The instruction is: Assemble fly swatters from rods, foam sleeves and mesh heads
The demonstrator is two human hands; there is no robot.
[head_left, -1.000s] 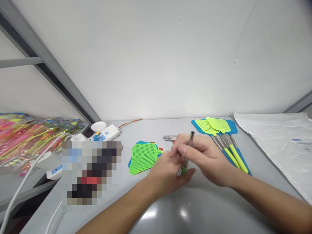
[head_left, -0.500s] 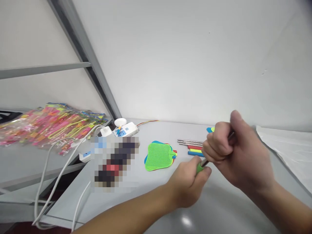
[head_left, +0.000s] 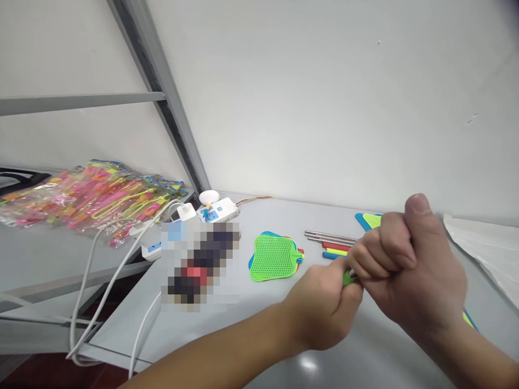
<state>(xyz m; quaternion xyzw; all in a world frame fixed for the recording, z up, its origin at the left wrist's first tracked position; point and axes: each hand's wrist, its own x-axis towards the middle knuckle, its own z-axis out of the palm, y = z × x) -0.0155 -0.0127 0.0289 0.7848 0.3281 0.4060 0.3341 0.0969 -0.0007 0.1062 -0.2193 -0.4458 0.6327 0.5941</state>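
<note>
My left hand (head_left: 320, 308) is closed around a green handle (head_left: 346, 279), only a short end of which shows between thumb and finger. Just beside it, my right hand (head_left: 419, 270) makes a fist on a metal rod (head_left: 354, 274). A sliver of that rod is visible between the two hands, entering the green handle; the rest is hidden in the fist. Left of the hands lies a stack of perforated fly swatter heads (head_left: 275, 259), green on top. Behind the hands are several loose metal rods (head_left: 328, 236) and red, yellow and blue handles (head_left: 335, 252), partly covered.
Blue and yellow swatter heads (head_left: 371, 220) lie behind my right hand. White power strips (head_left: 221, 210) with cables, and a blurred-out object (head_left: 203, 265), are on the left of the grey table (head_left: 239, 335). Packaged colourful items (head_left: 113, 194) fill a shelf; white sheeting (head_left: 482, 243) lies right.
My right hand has come closer to my left, and less of the metal rod shows between them. Both hands keep their grip. The view has shifted slightly.
</note>
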